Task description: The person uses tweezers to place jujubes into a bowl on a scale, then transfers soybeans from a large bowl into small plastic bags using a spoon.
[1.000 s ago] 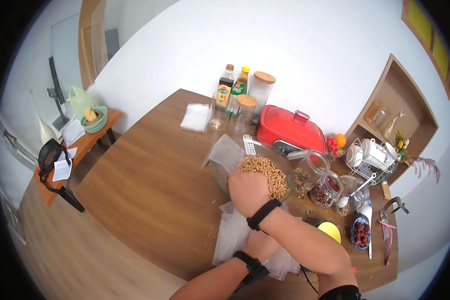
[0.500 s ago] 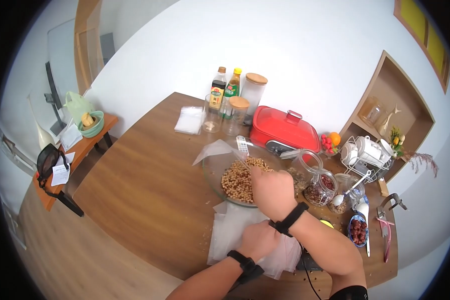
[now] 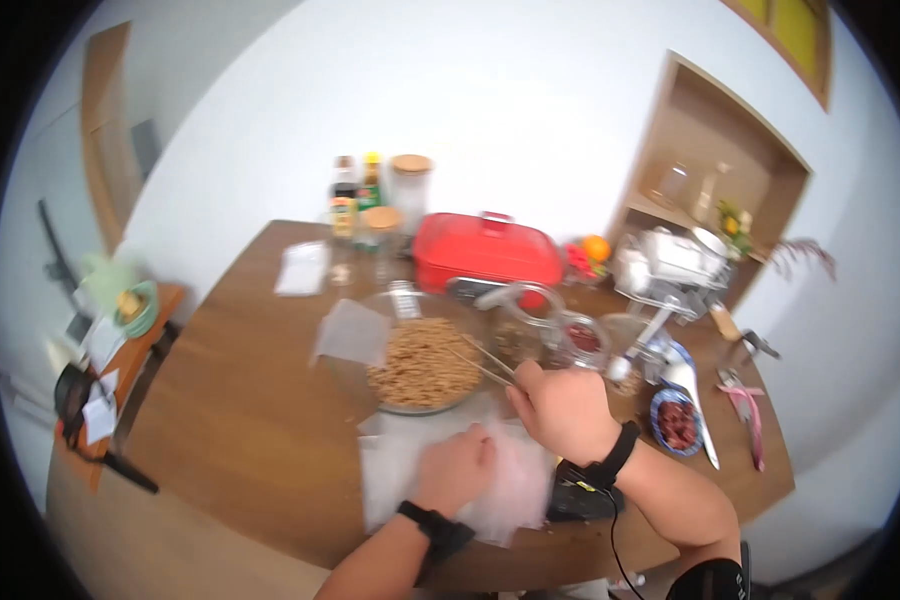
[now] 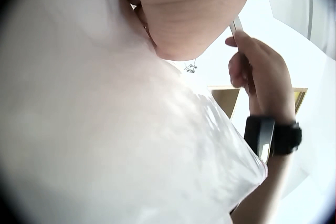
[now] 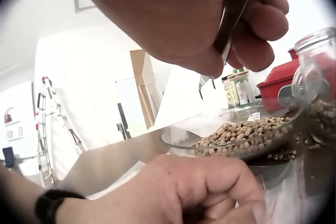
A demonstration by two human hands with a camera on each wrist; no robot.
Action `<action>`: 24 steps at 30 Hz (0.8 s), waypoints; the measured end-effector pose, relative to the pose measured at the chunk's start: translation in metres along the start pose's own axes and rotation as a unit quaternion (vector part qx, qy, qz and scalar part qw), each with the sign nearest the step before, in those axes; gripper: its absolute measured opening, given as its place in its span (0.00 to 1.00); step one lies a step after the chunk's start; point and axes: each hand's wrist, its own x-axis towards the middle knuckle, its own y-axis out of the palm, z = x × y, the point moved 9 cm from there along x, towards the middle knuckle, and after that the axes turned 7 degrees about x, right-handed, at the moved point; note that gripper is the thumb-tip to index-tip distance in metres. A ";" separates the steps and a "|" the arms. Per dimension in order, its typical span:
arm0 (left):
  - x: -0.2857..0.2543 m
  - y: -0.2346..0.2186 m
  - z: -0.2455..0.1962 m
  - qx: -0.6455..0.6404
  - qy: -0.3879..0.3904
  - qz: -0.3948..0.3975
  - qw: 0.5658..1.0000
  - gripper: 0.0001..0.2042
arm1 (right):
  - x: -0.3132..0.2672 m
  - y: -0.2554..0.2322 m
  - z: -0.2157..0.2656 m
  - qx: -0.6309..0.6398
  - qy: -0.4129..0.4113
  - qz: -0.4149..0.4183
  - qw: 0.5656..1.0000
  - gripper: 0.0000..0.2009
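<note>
My right hand point(image 3: 570, 410) pinches metal tweezers point(image 5: 236, 8), their two prongs pointing left over the right side of a glass bowl point(image 3: 415, 410). Round tan beans point(image 3: 420, 365) are heaped in that bowl. Just in front of it, my left hand point(image 3: 455, 470) lies with curled fingers on clear plastic zip bags point(image 3: 515, 505). In the left wrist view this hand grips the translucent plastic point(image 4: 105, 129), which fills much of the picture. The head view is blurred, so the prong tips are unclear.
A clear plastic bag point(image 3: 353, 333) hangs over the bowl's left rim. Behind stands a red electric cooker point(image 3: 485, 255). To the right are open glass jars point(image 3: 582, 340), a blue-patterned bowl of dark red pieces point(image 3: 676, 422) and pink-handled pliers point(image 3: 745, 415).
The right hand has drawn back from the beans towards the right, and the tweezers now show. The left hand stays at the bags. The head view has turned right.
</note>
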 end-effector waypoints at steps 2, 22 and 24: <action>-0.002 -0.006 -0.006 -0.001 0.012 -0.017 1.000 0.08 | -0.035 -0.039 -0.035 0.012 0.075 -0.034 0.997 0.13; -0.004 -0.011 -0.006 0.016 -0.015 0.046 0.999 0.10 | -0.396 -0.077 -0.200 -0.061 0.437 -0.084 0.893 0.11; -0.010 -0.037 -0.018 0.034 -0.020 0.057 0.998 0.12 | -0.397 -0.072 -0.205 -0.029 0.425 -0.089 0.900 0.11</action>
